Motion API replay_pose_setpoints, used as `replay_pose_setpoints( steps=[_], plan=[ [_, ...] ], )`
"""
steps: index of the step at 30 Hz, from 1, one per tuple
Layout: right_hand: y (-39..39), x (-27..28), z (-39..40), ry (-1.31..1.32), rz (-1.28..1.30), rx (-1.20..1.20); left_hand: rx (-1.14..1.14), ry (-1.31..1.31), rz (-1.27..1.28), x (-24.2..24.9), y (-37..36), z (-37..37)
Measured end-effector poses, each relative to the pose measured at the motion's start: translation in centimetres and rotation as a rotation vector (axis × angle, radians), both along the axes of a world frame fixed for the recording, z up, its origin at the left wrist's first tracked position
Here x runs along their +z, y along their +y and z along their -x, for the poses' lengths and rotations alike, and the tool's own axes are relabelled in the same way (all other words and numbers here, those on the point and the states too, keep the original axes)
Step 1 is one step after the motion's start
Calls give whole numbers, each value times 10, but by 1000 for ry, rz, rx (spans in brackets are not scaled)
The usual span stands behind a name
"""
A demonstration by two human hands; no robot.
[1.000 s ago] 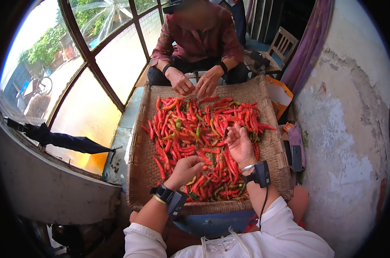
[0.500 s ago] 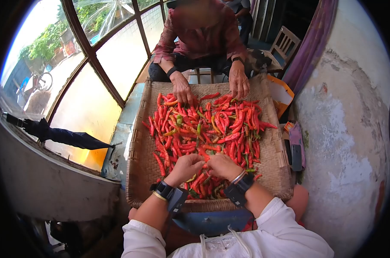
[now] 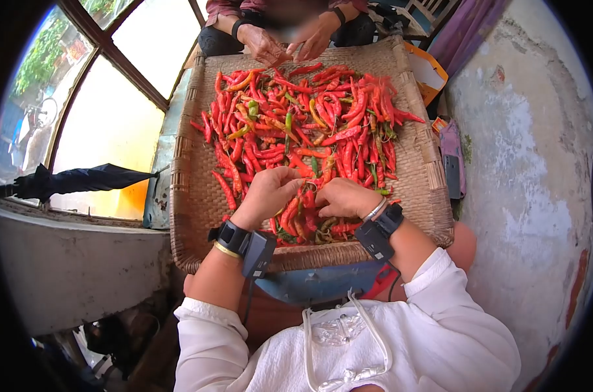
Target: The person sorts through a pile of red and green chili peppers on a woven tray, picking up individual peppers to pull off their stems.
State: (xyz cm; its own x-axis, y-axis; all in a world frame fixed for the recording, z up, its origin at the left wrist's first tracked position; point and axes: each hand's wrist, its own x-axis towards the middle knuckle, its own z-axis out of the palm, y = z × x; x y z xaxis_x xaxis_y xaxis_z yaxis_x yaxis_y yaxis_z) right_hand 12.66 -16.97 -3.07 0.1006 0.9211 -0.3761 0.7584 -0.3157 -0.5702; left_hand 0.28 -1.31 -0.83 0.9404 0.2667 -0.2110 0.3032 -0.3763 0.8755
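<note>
Red chili peppers (image 3: pixel 270 144), a few of them green or yellowish, lie heaped across a woven basket tray (image 3: pixel 198 189). Above the near part of the heap, my left hand (image 3: pixel 270 194) is closed, thumb and fingers pinching what looks like a red chili pepper at their tips. Close to its right, my right hand (image 3: pixel 347 198) has its fingers curled down against the peppers. Those fingertips are partly hidden, and I cannot make out what they hold. Between my hands several more peppers lie near the tray's front rim.
Across the tray, a co-worker's hands (image 3: pixel 290 46) are together above its far edge. A folded dark umbrella (image 3: pixel 87 181) lies along the window sill at left. A rough plaster wall (image 3: pixel 512 176) rises at right, beside a phone (image 3: pixel 451 176) and an orange box (image 3: pixel 427 72).
The view has tipped downward. My hands have moved slightly apart from the pepper between them. The co-worker's hands have left the heap and come together above the far edge.
</note>
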Motion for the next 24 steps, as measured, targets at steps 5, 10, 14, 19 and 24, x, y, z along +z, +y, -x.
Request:
replay_pose_setpoints(
  steps=[5,10,14,19,24],
  plan=[
    [5,-25,2,397,-282,-98,48,-10,1,-3,-1,-1],
    [6,-11,-16,205,-356,-198,58,24,-32,1,0,0],
    [3,-18,-18,-226,-539,-362,3,12,-140,1,0,-1],
    [13,-36,-15,-349,-411,-252,-7,-30,-155,-3,-1,-1],
    [15,-22,-17,-373,-495,-284,25,-4,-171,-7,0,-1]
  ],
)
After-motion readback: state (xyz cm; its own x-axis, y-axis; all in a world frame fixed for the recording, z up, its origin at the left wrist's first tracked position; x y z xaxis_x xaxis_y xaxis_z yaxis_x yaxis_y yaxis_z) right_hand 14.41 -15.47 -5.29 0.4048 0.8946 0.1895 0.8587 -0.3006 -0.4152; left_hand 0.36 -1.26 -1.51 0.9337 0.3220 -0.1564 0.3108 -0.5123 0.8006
